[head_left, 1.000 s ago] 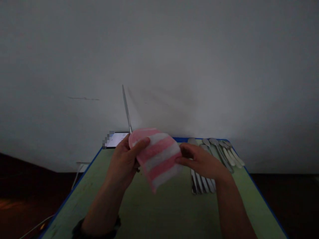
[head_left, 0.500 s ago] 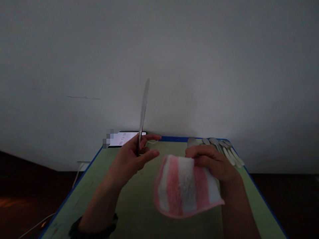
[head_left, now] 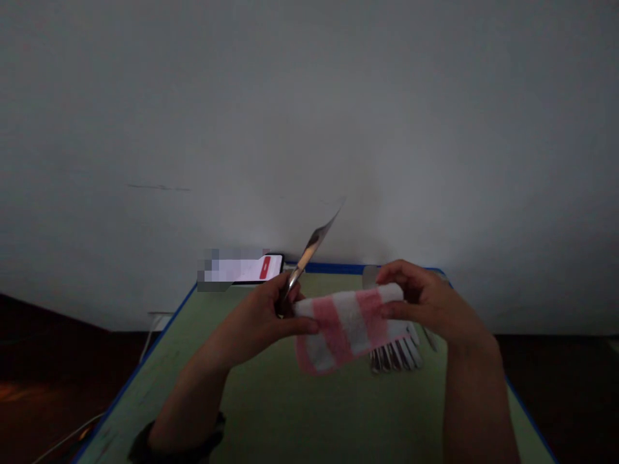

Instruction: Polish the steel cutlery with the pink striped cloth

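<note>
My left hand point(head_left: 264, 316) is closed on the handle of a table knife point(head_left: 313, 241). Its blade slants up and to the right, in front of the wall. The left thumb also pinches the left end of a pink and white striped cloth point(head_left: 348, 325). My right hand point(head_left: 425, 299) grips the cloth's right end. The cloth is stretched between both hands above the green table point(head_left: 290, 412).
A row of cutlery handles point(head_left: 394, 356) lies on the table under the cloth and my right hand. A phone point(head_left: 246, 269) with a lit screen lies at the table's far left corner. A white cable point(head_left: 152, 328) hangs off the left edge. A grey wall stands behind.
The knife has tipped from upright to a slant to the right. My right hand has raised the cloth from hanging loose and brought it to my left hand, which now pinches its end.
</note>
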Action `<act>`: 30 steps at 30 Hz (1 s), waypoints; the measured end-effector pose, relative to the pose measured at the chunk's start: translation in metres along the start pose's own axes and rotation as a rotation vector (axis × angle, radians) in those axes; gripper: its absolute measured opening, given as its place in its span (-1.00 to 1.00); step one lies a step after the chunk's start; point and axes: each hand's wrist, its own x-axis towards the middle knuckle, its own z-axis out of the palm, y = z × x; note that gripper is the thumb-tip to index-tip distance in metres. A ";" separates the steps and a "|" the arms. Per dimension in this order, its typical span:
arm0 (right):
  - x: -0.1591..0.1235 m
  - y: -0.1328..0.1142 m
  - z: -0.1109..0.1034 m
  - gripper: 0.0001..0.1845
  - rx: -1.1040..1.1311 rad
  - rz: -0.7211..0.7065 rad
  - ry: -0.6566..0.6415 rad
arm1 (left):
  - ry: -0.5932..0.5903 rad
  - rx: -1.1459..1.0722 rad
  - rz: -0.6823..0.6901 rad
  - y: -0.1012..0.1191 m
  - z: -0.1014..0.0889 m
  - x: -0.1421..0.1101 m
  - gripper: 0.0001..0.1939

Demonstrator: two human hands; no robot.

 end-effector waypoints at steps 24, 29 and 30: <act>0.019 0.010 -0.004 -0.77 0.586 -0.064 0.584 | 0.045 0.094 0.081 0.003 0.009 0.005 -0.67; 0.038 0.005 0.037 -0.63 0.829 0.066 0.300 | 0.046 0.099 0.114 0.012 0.037 0.007 -0.65; 0.041 0.004 0.041 -0.62 0.851 0.068 0.258 | 0.056 0.102 0.118 0.013 0.040 0.007 -0.65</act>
